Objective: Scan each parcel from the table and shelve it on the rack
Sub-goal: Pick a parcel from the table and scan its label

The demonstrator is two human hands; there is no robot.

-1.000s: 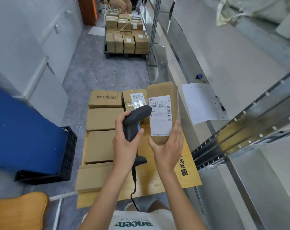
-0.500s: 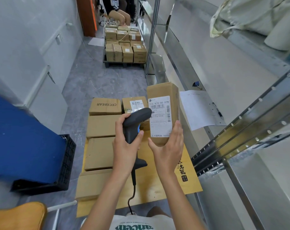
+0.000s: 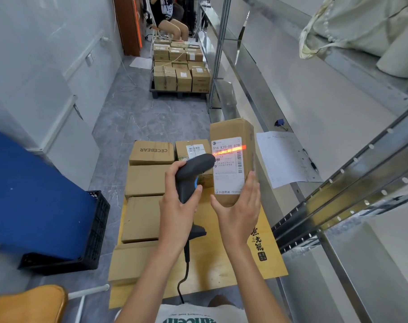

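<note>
I see my left hand (image 3: 178, 206) gripping 1 scanner (image 3: 193, 173), red beam on the label. Right hand (image 3: 239, 213) holds 1 parcel (image 3: 231, 159) upright w/ curled fingers. 6 more boxes (image 3: 149, 180) lie on the surface (image 3: 221, 271).

parcel label (image 3: 228, 167) – "516 K20-00 028", box (image 3: 151, 152) – "CECEBEAR"

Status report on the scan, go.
Left hand grips barcode scanner. Right hand holds upright parcel; red scan line on its shipping label. Nothing between scanner and label.
</note>
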